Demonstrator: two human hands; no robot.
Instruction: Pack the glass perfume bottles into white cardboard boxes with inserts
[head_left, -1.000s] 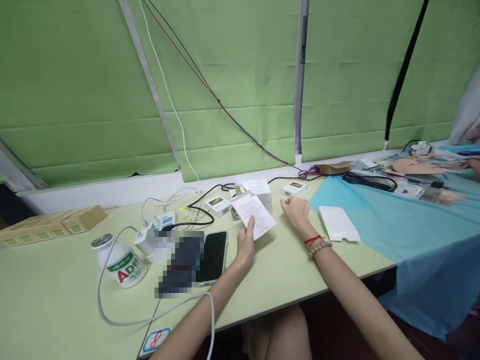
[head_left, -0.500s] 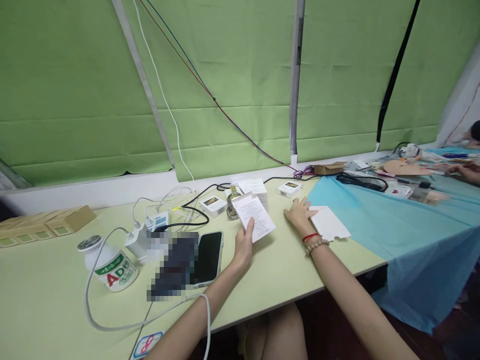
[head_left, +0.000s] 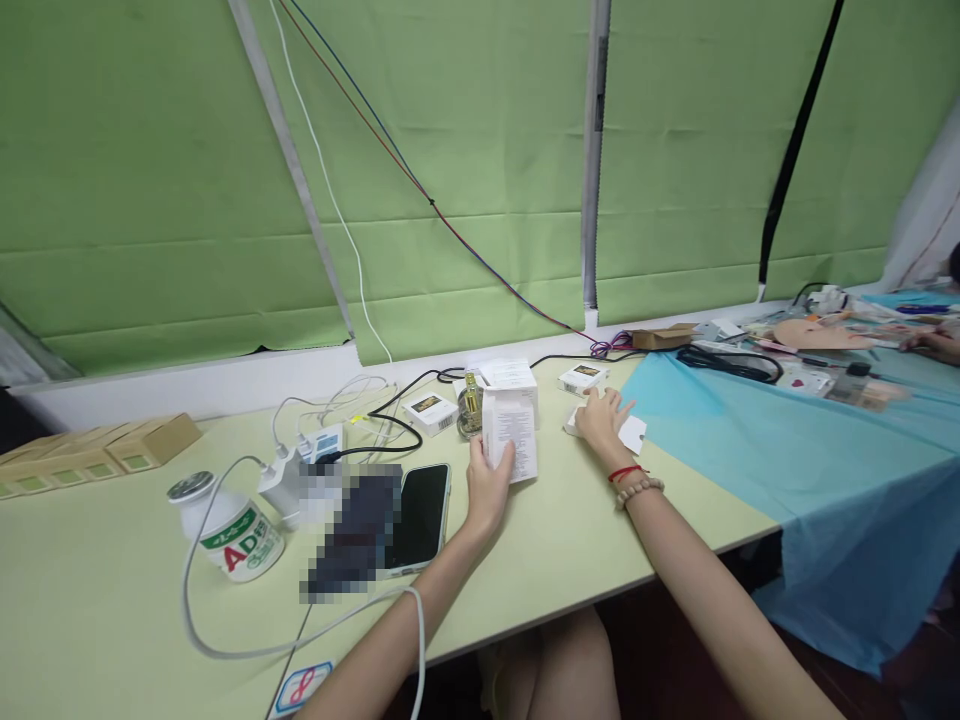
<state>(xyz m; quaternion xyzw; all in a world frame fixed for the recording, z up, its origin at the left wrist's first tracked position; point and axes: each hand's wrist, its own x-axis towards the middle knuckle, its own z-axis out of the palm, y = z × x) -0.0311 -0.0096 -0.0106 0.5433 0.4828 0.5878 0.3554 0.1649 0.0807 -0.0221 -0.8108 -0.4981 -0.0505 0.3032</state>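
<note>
My left hand (head_left: 487, 485) is closed on a printed paper leaflet (head_left: 511, 433), held upright above the pale green table (head_left: 112, 600). My right hand (head_left: 601, 420) lies with fingers spread on a flat white card (head_left: 632, 433) near the edge of the blue cloth (head_left: 787, 440). Just behind the leaflet stand a small glass bottle with a gold cap (head_left: 470, 405) and a white box (head_left: 514, 378). Two small white printed boxes (head_left: 429, 410) (head_left: 584, 378) lie either side of them.
A dark phone (head_left: 420, 515) lies left of my left hand beside a blurred patch. A white bottle (head_left: 229, 535), a charger with cables (head_left: 289, 475) and brown boxes (head_left: 97, 455) sit further left. Another person's hand (head_left: 930, 343) rests at the far right among clutter.
My left hand turned the leaflet upright. My right hand reached onto the white card and drew it left, off the blue cloth toward the boxes.
</note>
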